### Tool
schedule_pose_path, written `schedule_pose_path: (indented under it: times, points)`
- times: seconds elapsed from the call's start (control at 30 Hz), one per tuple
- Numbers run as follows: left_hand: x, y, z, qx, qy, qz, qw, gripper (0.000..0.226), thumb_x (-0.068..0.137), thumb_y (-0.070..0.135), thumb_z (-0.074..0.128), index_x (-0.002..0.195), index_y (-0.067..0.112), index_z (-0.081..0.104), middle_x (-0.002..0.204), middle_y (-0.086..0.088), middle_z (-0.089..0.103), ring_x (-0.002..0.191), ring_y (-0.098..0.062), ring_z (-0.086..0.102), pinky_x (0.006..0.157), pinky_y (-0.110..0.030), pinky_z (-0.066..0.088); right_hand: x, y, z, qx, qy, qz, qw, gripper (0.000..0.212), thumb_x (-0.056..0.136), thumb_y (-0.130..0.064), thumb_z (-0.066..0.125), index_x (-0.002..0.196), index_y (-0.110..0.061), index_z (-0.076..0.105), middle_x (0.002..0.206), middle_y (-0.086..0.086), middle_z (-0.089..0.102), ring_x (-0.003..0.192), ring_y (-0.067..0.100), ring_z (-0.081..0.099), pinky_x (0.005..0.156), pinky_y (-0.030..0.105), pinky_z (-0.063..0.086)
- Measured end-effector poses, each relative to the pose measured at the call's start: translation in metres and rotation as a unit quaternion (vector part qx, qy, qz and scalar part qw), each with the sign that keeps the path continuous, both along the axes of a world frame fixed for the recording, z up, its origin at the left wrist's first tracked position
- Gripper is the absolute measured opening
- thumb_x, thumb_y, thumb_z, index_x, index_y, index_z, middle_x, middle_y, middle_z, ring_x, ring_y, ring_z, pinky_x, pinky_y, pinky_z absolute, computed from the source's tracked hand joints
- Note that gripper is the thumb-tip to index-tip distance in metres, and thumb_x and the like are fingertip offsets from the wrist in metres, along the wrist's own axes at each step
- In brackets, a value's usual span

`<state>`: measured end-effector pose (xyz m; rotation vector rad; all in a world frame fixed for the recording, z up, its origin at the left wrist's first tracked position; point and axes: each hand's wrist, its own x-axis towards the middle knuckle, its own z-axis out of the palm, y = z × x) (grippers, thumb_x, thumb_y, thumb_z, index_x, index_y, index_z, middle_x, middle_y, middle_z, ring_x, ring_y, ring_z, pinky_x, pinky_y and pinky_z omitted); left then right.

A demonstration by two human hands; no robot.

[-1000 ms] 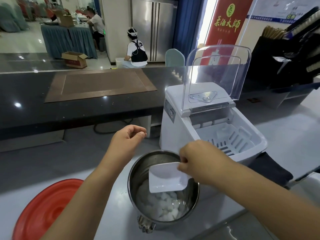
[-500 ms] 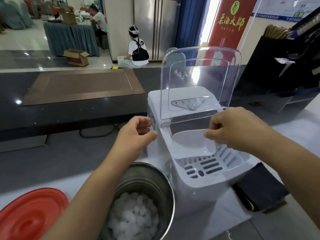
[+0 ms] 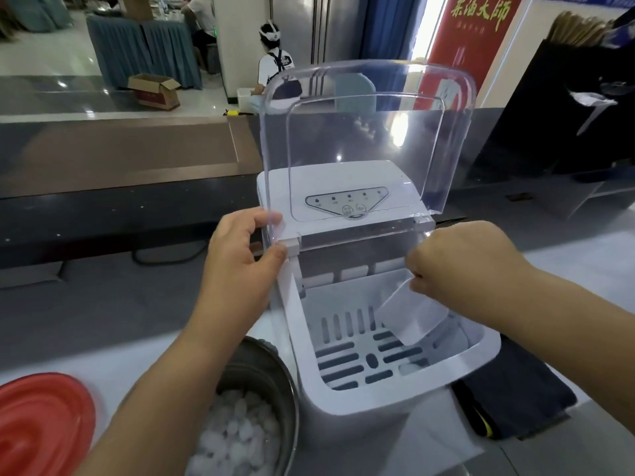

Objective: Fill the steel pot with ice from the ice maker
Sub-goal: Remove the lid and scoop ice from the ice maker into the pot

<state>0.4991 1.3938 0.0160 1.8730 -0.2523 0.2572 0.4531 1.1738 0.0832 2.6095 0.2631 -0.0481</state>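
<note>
On the counter (image 3: 103, 359), left hand (image 3: 240, 249) pinches the clear lid (image 3: 364, 139), right hand (image 3: 460, 266) grips the scoop (image 3: 409, 317) inside the ice maker (image 3: 343, 403), steel pot (image 3: 264, 376) under the left forearm, and a slip could drop that lid.

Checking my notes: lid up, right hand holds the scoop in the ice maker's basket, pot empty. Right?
No. The head view shows the pot holding ice. The rest stands: lid up, right hand holding the scoop in the ice maker's basket.
</note>
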Motion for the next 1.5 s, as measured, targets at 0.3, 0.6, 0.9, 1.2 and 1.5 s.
schedule_pose_path:
  times: [0.3, 0.6, 0.9, 1.2, 1.5]
  points:
    - [-0.007, -0.014, -0.005, -0.031, 0.024, 0.001, 0.999, 0.031, 0.087, 0.008, 0.064, 0.109, 0.028, 0.059, 0.125, 0.014, 0.042, 0.105, 0.007, 0.054, 0.081, -0.001, 0.042, 0.012, -0.002, -0.009, -0.083, 0.082, 0.096, 0.989, 0.033, 0.081, -0.005, 0.061, 0.061, -0.019, 0.039, 0.056, -0.004, 0.034, 0.047, 0.016, 0.028, 0.042, 0.026, 0.019]
    - [-0.006, -0.014, -0.008, -0.056, 0.033, -0.007, 0.998, 0.032, 0.085, 0.007, 0.064, 0.105, 0.032, 0.061, 0.128, 0.022, 0.041, 0.103, 0.015, 0.050, 0.077, 0.000, 0.040, 0.014, -0.007, -0.029, -0.027, 0.149, 0.088, 0.985, 0.033, 0.090, -0.021, 0.052, 0.062, -0.018, 0.034, 0.061, -0.004, 0.031, 0.070, 0.026, 0.042, 0.046, 0.026, 0.025]
    - [-0.007, -0.013, -0.006, -0.068, 0.042, -0.016, 0.997, 0.031, 0.085, 0.003, 0.064, 0.108, 0.023, 0.061, 0.128, 0.018, 0.042, 0.097, 0.017, 0.053, 0.073, 0.001, 0.041, 0.016, 0.004, -0.037, 0.088, 0.158, 0.052, 0.982, 0.027, 0.092, -0.020, 0.049, 0.067, -0.018, 0.037, 0.077, 0.000, 0.043, 0.076, 0.023, 0.042, 0.062, 0.028, 0.034]
    - [-0.005, -0.013, -0.010, -0.089, 0.044, -0.015, 0.995, 0.034, 0.084, 0.003, 0.065, 0.102, 0.032, 0.062, 0.128, 0.020, 0.043, 0.106, 0.008, 0.054, 0.079, -0.002, 0.043, 0.019, 0.017, -0.057, 0.170, 0.230, 0.000, 0.958, 0.035, 0.093, -0.026, 0.051, 0.062, -0.016, 0.037, 0.063, 0.000, 0.037, 0.077, 0.025, 0.047, 0.049, 0.024, 0.030]
    - [-0.006, -0.014, -0.010, -0.095, 0.041, -0.014, 0.995, 0.032, 0.085, 0.001, 0.063, 0.102, 0.028, 0.062, 0.129, 0.019, 0.042, 0.104, 0.012, 0.053, 0.077, -0.002, 0.043, 0.010, 0.021, -0.057, 0.280, 0.244, -0.056, 0.927, 0.024, 0.094, -0.031, 0.053, 0.076, -0.016, 0.054, 0.075, 0.002, 0.054, 0.070, 0.019, 0.051, 0.055, 0.026, 0.039]
